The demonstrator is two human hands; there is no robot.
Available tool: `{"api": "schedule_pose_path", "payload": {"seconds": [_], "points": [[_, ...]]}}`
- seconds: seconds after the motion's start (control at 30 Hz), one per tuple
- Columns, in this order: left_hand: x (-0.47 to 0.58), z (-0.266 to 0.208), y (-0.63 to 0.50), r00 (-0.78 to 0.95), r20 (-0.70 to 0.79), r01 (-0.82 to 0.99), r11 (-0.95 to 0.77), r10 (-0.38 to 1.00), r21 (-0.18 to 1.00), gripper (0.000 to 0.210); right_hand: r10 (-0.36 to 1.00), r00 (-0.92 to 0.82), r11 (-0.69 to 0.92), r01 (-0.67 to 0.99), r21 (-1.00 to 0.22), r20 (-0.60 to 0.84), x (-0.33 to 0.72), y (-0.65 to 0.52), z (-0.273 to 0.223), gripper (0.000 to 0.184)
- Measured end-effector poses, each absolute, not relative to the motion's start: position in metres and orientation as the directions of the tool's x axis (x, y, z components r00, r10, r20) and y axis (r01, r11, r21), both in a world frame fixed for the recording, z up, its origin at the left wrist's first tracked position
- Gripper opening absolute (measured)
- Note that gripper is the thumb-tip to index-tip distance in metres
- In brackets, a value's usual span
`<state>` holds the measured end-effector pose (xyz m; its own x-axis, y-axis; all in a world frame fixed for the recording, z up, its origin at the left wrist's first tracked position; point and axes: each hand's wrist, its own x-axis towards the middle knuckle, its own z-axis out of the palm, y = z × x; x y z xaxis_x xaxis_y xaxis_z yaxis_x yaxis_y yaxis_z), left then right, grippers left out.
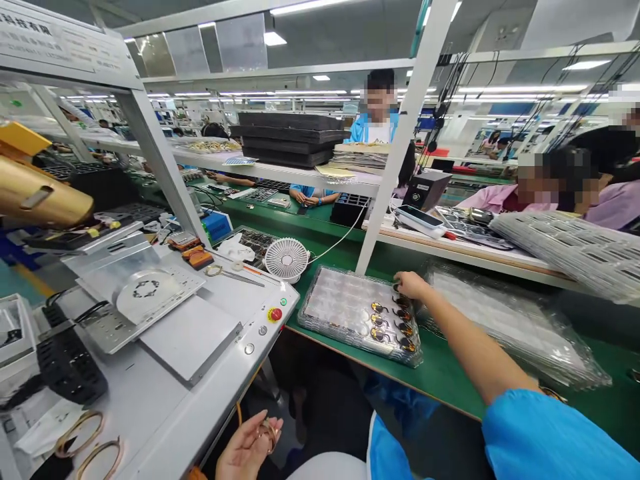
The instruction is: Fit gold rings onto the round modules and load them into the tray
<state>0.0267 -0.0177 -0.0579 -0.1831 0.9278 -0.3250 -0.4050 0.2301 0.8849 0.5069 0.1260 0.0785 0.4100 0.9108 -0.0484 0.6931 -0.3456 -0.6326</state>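
Small parts (405, 329) are black and gold, tray (333, 300) clear, ring (271, 435) coppery — tabletop (443, 380) deep green, sleeve (545, 437) bright blue.

Bright, even, cool light comes from long white ceiling tubes (310, 5) at twelve o'clock. Glare whitens the stacked clear plastic trays (340, 293) toward five, and highlights streak the shiny gold metal cylinder (43, 190) at nine. Deep shadow lies beneath the green-topped table (435, 371) at six. Wide-angle distortion slants the white metal post (400, 153) toward one; distant rows look soft, and coarse pixelation masks heads (381, 100) there.
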Motion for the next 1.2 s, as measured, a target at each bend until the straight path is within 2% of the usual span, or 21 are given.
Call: {"api": "schedule_pose_path", "payload": {"seconds": [0.1,0.2,0.23,0.27,0.33,0.4,0.5,0.6,0.7,0.87,1.0,1.1,1.2], "points": [[0.027,-0.034,-0.011,-0.15,-0.294,-0.393,0.216,0.944,0.894,0.063,0.929,0.37,-0.229,0.577,-0.784,0.0,0.461,0.119,0.066,0.031],[0.03,0.001,-0.002,-0.029,-0.262,-0.369,0.234,0.965,0.9,0.059,0.981,0.193,-0.113,0.406,-0.907,-0.036,0.368,0.1,0.042,0.046],[0.03,0.012,0.0,0.036,-0.241,-0.354,0.238,0.97,0.904,0.059,0.994,0.095,-0.083,0.301,-0.95,-0.057,0.333,0.091,0.036,0.05],[0.031,0.023,0.003,0.115,-0.218,-0.332,0.244,0.969,0.911,0.063,0.997,-0.027,-0.067,0.088,-0.994,-0.07,0.301,0.081,0.032,0.053],[0.029,0.039,0.006,0.271,-0.176,-0.305,0.258,0.946,0.917,0.072,0.974,-0.218,-0.111,-0.234,-0.966,-0.059,0.246,0.062,0.032,0.056],[0.024,0.047,0.005,0.318,-0.13,-0.32,0.235,0.939,0.918,0.074,0.952,-0.305,-0.152,-0.378,-0.913,-0.032,0.213,0.05,0.036,0.055],[0.011,0.049,0.0,0.308,-0.097,-0.334,0.203,0.946,0.921,0.08,0.939,-0.343,-0.109,-0.322,-0.94,0.008,0.196,0.047,0.042,0.046],[0.0,0.043,-0.006,0.339,-0.089,-0.32,0.203,0.937,0.925,0.087,0.928,-0.349,0.105,-0.1,-0.989,0.133,0.196,0.052,0.041,0.033],[-0.007,0.036,-0.009,0.361,-0.08,-0.342,0.211,0.929,0.916,0.084,0.88,-0.365,0.346,0.052,-0.937,0.305,0.195,0.052,0.038,0.024],[-0.008,0.029,-0.013,0.312,-0.113,-0.54,0.274,0.943,0.796,0.083,0.802,-0.342,0.545,0.081,-0.834,0.491,0.191,0.049,0.036,0.016],[-0.007,0.021,-0.015,0.304,-0.191,-0.582,0.341,0.933,0.738,0.086,0.781,-0.409,0.56,0.124,-0.819,0.472,0.191,0.051,0.04,0.012],[-0.009,0.017,-0.011,0.248,-0.203,-0.592,0.314,0.947,0.742,0.088,0.809,-0.39,0.537,0.187,-0.823,0.439,0.182,0.07,0.049,0.012],[-0.014,0.019,-0.007,0.168,-0.184,-0.591,0.249,0.968,0.767,0.088,0.926,-0.287,0.321,0.252,-0.913,0.247,0.163,0.109,0.058,0.013]]}}
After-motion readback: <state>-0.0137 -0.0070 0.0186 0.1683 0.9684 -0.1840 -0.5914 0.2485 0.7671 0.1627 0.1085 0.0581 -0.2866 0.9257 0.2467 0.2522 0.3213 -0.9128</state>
